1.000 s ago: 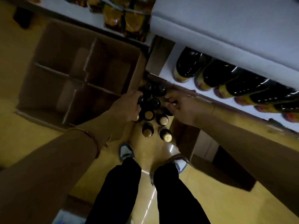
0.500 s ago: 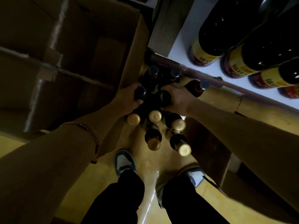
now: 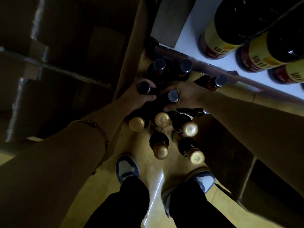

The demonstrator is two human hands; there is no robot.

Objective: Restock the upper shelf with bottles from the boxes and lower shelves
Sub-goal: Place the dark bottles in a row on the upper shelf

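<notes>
Nearest the camera, two legs in dark trousers stand on a yellow floor, with a grey and white shoe on the left and another on the right. Just beyond the toes a cluster of dark bottles stands upright on the floor. Five of them carry gold caps: one and another closest to the shoes, then a row of three behind.

Past the gold caps, both hands reach into the group. The left hand, with a thin bracelet on its forearm, curls its fingers round the neck of a dark-capped bottle. The right hand is wrapped round a second dark-capped bottle, whose cap sticks up between the fingers. Whether this hand holds anything more is hidden.

Further back stand three more bottles with dark caps, close to the brown edge of the low shelf.

To the left a large cardboard box lies open; its cardboard dividers split it into compartments, and the insides are too dark to tell what they hold. On the white shelf at the far right lie large dark bottles with yellow labels, side by side and touching.
</notes>
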